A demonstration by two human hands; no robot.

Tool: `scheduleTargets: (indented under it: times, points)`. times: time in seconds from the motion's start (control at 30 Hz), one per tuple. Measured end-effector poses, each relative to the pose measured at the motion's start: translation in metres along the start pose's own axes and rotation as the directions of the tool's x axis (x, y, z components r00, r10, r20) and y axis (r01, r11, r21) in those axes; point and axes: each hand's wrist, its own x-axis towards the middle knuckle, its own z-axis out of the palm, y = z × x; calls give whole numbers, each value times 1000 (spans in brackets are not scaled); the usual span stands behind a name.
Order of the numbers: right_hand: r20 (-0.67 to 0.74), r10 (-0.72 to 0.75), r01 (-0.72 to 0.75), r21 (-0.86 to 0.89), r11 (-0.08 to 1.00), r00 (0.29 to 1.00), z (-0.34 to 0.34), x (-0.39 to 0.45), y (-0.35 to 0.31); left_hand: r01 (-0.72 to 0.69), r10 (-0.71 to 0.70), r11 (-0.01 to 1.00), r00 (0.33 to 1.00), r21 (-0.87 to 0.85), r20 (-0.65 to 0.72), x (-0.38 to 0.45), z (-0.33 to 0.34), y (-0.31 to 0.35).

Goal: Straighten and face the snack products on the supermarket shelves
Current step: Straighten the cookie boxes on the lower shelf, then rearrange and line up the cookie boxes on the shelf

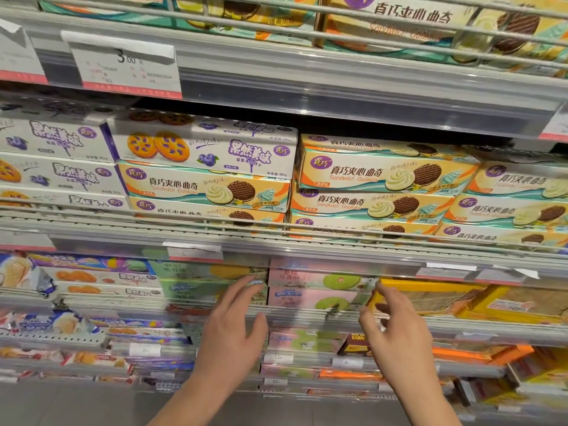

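The left hand reaches up with fingers straight and spread, holding nothing; its fingertips lie against the front of the green boxes at their right end. The right hand is raised beside it with fingers loosely bent and thumb apart, also holding nothing; its fingertips sit at the left corner of the yellow pack, though whether they touch it is unclear through the blur. Between the two hands lie the stacked pink boxes, their fronts turned outward, just behind a wire rail that runs along the shelf edge. The pink stack is flanked closely by the green boxes on its left and the yellow pack on its right. One shelf up, orange sandwich cookie boxes stand in neat stacks beside white blueberry biscuit boxes, one of which lies atop an orange stack.
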Motion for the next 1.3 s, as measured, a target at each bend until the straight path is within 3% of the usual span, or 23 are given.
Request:
scheduleTargets:
  times: [0.07,0.17,0.27,0.4,0.53,0.7,1.0,1.1,1.23,1.3]
  points:
    - [-108,-173,169,-44,985,979,-8,-9,-11,-26,29,999,995,31,-97,-3,-13,0]
    - [-227,-491,497,-34,867,841,-14,-10,-35,-142,166,982,963,122,-215,0,-31,7]
    - [-170,-663,658,-93,748,729,-12,3,-54,-257,305,944,922,209,-241,7,-45,17]
    - [-59,-648,627,-200,753,760,-3,13,-67,-306,385,906,883,291,-268,13,-55,20]
    - [-14,-617,596,-248,764,787,-4,15,-70,-315,375,918,886,241,-273,15,-65,13]
    - [-73,-615,589,-218,778,785,-5,15,-72,-39,165,908,949,418,-270,21,-95,-10]
    - [-168,-541,515,-174,839,824,0,10,-93,52,125,854,946,517,-300,27,-150,-54]
    - [-252,-551,534,-136,834,796,-9,10,-111,53,135,839,944,541,-302,38,-156,-72]
    - [-305,-655,635,-176,752,691,-15,3,-176,5,218,827,919,562,-329,47,-162,-78]
    - [-288,-719,685,-226,693,632,-7,0,-216,-83,308,815,900,573,-308,50,-170,-85]
